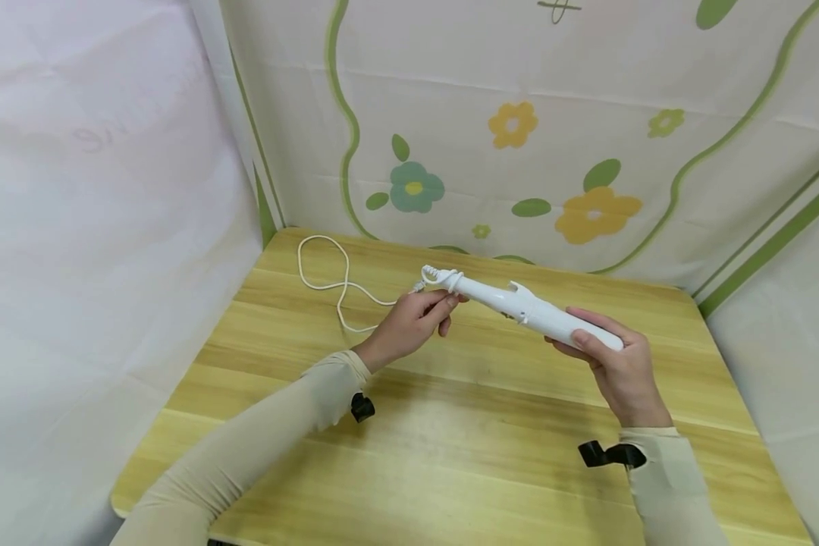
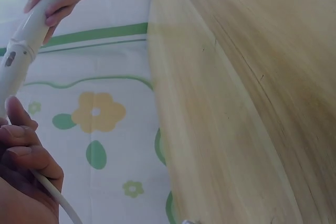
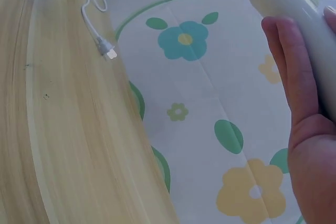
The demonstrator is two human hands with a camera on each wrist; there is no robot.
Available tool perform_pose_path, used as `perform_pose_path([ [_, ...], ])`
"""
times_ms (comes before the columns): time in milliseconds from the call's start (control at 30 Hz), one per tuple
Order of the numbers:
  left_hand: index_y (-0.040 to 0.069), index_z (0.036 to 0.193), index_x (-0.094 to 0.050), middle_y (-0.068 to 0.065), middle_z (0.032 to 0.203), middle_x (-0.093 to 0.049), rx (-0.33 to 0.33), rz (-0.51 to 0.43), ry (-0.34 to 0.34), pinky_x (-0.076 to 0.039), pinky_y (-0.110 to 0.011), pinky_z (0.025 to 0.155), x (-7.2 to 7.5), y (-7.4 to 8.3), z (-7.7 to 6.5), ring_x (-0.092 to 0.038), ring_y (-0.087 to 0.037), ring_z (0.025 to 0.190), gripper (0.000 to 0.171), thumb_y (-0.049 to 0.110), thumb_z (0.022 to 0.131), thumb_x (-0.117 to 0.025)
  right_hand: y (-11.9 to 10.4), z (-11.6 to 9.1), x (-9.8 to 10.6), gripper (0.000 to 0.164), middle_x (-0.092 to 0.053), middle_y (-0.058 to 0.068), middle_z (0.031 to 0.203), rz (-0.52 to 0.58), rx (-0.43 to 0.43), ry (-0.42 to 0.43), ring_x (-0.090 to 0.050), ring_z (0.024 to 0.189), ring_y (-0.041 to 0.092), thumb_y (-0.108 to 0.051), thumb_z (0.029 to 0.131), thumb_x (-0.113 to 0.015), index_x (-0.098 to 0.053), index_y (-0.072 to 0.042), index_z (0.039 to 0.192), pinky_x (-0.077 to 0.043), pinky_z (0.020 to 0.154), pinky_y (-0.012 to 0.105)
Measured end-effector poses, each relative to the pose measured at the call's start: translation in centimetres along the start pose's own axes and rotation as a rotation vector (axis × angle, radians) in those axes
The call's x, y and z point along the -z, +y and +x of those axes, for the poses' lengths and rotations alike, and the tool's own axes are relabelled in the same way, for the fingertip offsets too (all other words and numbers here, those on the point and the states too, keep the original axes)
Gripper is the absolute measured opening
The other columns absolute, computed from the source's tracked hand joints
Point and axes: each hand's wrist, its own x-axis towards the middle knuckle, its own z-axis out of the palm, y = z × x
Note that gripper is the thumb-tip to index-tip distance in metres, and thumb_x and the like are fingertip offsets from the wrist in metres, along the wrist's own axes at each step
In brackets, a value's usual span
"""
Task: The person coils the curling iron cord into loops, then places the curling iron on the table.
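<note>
A white wand-shaped corded appliance, looking like a curling iron (image 1: 494, 296), is held up over the table at a slant. My right hand (image 1: 621, 371) grips its thick end, fingers along one side and thumb on the other. At the narrow end, white cord is looped around the body. There my left hand (image 1: 409, 326) pinches the cord with thumb and fingers. In the left wrist view the cord (image 2: 56, 195) runs out below the curled left fingers (image 2: 39, 156). A small lever sticks up midway along the body.
Loose white cord (image 1: 346, 284) lies in loops at the table's back left. Its plug (image 3: 107, 49) shows in the right wrist view, near the edge of the wooden table (image 1: 450, 470). Flower-printed cloth (image 1: 464, 91) hangs behind, and pale cloth (image 1: 102, 227) flanks the left side.
</note>
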Motion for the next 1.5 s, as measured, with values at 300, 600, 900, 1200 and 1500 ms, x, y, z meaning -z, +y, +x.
perform_pose_path([
  [300,0.009,0.093,-0.072,-0.003,0.069,-0.063,0.006,0.086,-0.033,-0.034,-0.024,0.058,0.0,-0.2,-0.5,-0.039,-0.008,0.053,0.037,0.024,0.118,-0.05,0.4,0.3,0.2,0.037,-0.071,0.016,0.135,-0.087,-0.015,0.053,-0.074,0.12,0.029,0.017,0.103,-0.059,-0.059,0.021,0.14,-0.063,0.092,0.043],
  [600,0.012,0.107,-0.076,0.004,0.069,-0.06,-0.021,0.198,-0.037,-0.034,-0.022,0.055,0.1,-1.1,-1.1,-0.04,-0.005,0.054,0.027,0.023,0.117,-0.053,0.7,0.5,0.8,0.04,-0.07,0.014,0.135,-0.097,-0.029,0.101,-0.077,0.117,0.026,0.013,0.104,-0.063,-0.056,0.023,0.142,-0.061,0.093,0.041],
  [900,0.015,0.111,-0.077,0.009,0.07,-0.061,-0.045,0.314,-0.085,-0.032,-0.021,0.052,0.0,-2.0,-1.8,-0.04,-0.003,0.053,0.026,0.025,0.117,-0.054,0.9,0.6,1.2,0.039,-0.059,0.019,0.14,-0.089,-0.05,0.189,-0.082,0.104,0.028,0.008,0.103,-0.067,-0.063,0.015,0.142,-0.062,0.093,0.039],
  [1200,0.015,0.102,-0.074,0.01,0.07,-0.062,-0.083,0.392,-0.095,-0.035,-0.02,0.053,0.2,-1.4,-2.3,-0.044,-0.001,0.054,0.024,0.025,0.115,-0.057,1.4,0.5,2.2,0.044,-0.06,0.016,0.14,-0.066,-0.081,0.234,-0.083,0.103,0.028,0.008,0.102,-0.069,-0.059,0.017,0.144,-0.062,0.092,0.038],
  [1500,0.014,0.102,-0.077,0.01,0.073,-0.064,-0.369,0.712,-0.074,-0.042,-0.02,0.055,2.1,-0.3,-1.8,-0.05,-0.001,0.06,0.02,0.024,0.112,-0.063,1.8,-0.1,2.8,0.043,-0.072,0.006,0.135,-0.258,-0.164,0.115,-0.083,0.102,0.025,0.003,0.101,-0.074,-0.064,0.013,0.141,-0.062,0.093,0.037],
])
